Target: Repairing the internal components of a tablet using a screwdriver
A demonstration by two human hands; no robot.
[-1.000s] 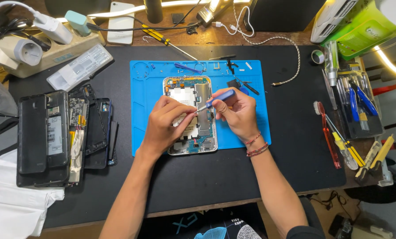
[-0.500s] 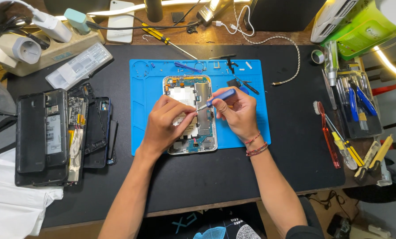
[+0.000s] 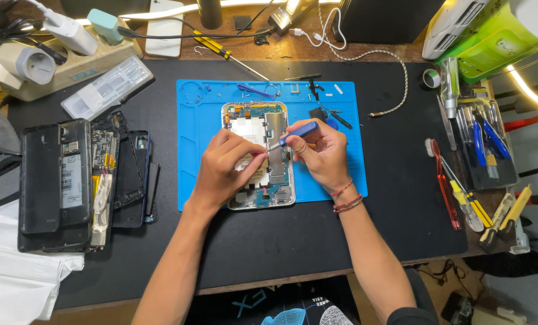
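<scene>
The right hand is closed around a blue-handled screwdriver, its tip pointing left onto the opened tablet; the left hand lies on the tablet with fingers curled, pressing it just beside the tip; the tablet sits in the middle of a blue mat; bare mat remains to the left and right, and black desk in front.

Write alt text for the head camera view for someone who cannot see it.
Two hands work on an opened phone lying on a blue mat: the right hand holds a blue-handled screwdriver with its tip on the phone's insides, and the left hand rests on the phone. More dismantled phones lie at left, hand tools at right.
</scene>
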